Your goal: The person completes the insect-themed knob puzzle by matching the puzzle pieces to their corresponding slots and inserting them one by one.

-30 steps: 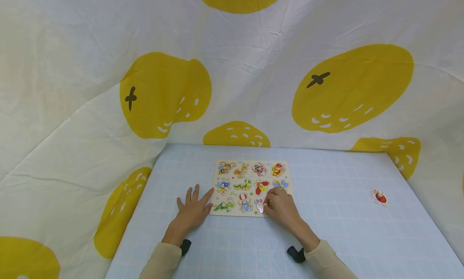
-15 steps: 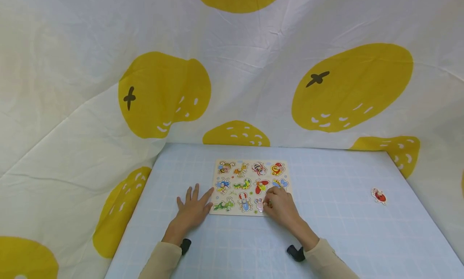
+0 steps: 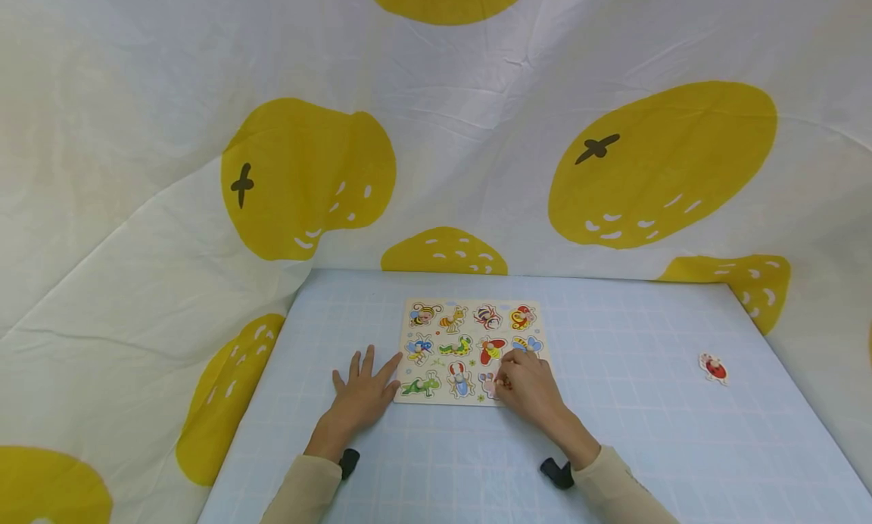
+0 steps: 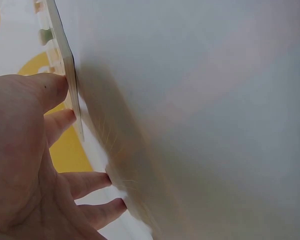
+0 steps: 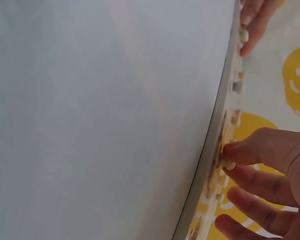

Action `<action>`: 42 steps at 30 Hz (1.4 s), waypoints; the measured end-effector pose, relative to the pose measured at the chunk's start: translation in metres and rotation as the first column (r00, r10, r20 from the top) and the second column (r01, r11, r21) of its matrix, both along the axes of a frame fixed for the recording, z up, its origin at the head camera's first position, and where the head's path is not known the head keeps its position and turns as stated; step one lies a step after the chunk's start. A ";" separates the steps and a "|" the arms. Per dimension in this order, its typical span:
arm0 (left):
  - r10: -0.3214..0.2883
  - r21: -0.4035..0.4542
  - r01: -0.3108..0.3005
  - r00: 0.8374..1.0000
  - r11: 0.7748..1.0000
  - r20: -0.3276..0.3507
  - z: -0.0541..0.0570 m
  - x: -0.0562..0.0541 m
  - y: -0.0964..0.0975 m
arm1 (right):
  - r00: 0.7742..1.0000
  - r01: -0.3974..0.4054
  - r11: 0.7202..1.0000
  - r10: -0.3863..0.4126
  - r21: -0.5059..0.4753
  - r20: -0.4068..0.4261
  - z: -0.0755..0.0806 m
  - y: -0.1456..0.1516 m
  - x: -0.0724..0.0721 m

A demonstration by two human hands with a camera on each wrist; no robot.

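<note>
A wooden peg puzzle board (image 3: 443,400) with rows of insect pieces lies on the table. My right hand (image 3: 527,388) is over its lower right corner, hiding part of a pink puzzle piece (image 3: 486,385). In the right wrist view, thumb and index finger pinch that piece's small knob (image 5: 229,164), and the other fingers are loosely bent. My left hand (image 3: 364,395) rests beside the board with fingers spread. In the left wrist view its thumb (image 4: 54,90) and index finger touch the board's edge. The pink piece is at its slot; whether it sits flush I cannot tell.
A red ladybug piece (image 3: 714,368) lies apart on the right side of the pale blue checked tabletop (image 3: 627,342). A white cloth (image 3: 470,153) with yellow fruit prints hangs behind the table and along its left and right sides.
The pink piece appears to have shifted very slightly under my right fingers. Both hands stay in nearly the same place.
</note>
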State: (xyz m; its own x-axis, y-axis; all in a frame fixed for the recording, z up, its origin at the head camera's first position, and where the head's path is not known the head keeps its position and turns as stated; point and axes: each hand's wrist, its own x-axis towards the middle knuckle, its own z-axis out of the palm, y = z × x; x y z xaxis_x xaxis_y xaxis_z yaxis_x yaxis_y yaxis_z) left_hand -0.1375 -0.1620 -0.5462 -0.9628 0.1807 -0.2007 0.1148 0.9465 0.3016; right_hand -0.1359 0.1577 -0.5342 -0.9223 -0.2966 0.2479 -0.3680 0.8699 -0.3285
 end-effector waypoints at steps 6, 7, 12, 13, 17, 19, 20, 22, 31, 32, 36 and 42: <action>-0.001 0.006 0.001 1.000 1.000 0.000 0.001 0.000 0.000 | 1.000 0.015 1.000 -0.015 0.017 0.024 0.000 0.000 0.000; -0.002 0.007 0.002 1.000 1.000 0.001 0.001 0.000 0.000 | 1.000 0.015 1.000 -0.015 0.017 0.024 -0.001 0.000 0.000; -0.001 0.009 0.001 1.000 1.000 0.001 0.003 0.001 0.000 | 1.000 0.000 1.000 0.000 0.006 0.023 -0.003 -0.001 -0.001; -0.002 0.008 0.002 1.000 1.000 0.001 0.003 0.001 0.000 | 1.000 -0.004 1.000 0.004 0.003 0.019 -0.003 -0.001 -0.002; 0.000 0.001 0.000 1.000 1.000 0.000 0.002 0.001 0.000 | 1.000 -0.018 1.000 0.018 -0.009 0.000 -0.005 0.000 -0.002; 0.002 0.001 -0.002 1.000 1.000 0.000 0.002 0.001 0.000 | 1.000 -0.022 1.000 0.022 -0.006 -0.004 -0.006 0.001 -0.002; 0.002 0.001 -0.002 1.000 1.000 0.001 0.001 0.001 0.001 | 1.000 -0.021 1.000 0.021 -0.004 0.004 -0.006 0.001 -0.002; 0.003 0.001 -0.003 1.000 1.000 0.003 0.001 0.001 0.000 | 0.999 -0.017 1.000 0.017 -0.008 0.030 -0.005 0.002 -0.003; 0.001 -0.009 -0.001 1.000 1.000 -0.003 0.000 0.000 0.000 | 0.987 0.059 0.989 -0.037 -0.138 0.156 0.012 0.013 -0.004; 0.002 -0.010 -0.002 1.000 1.000 -0.001 0.000 0.000 0.000 | 0.987 0.065 0.987 -0.041 -0.149 0.156 0.014 0.015 -0.004; 0.005 -0.018 -0.004 1.000 1.000 0.005 0.001 0.000 0.001 | 0.987 0.085 0.980 -0.058 -0.180 0.150 0.022 0.025 -0.003; 0.008 -0.013 -0.008 1.000 1.000 0.006 0.002 0.001 0.002 | 0.978 0.132 0.962 -0.087 -0.241 0.190 0.032 0.040 -0.003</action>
State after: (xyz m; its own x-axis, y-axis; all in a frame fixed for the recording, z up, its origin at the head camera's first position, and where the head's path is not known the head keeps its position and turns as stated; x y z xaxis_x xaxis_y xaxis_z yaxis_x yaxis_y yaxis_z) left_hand -0.1367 -0.1605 -0.5444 -0.9630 0.1703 -0.2090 0.1052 0.9511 0.2903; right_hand -0.1393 0.1979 -0.5022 -0.9813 -0.1403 0.1320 -0.1916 0.7828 -0.5921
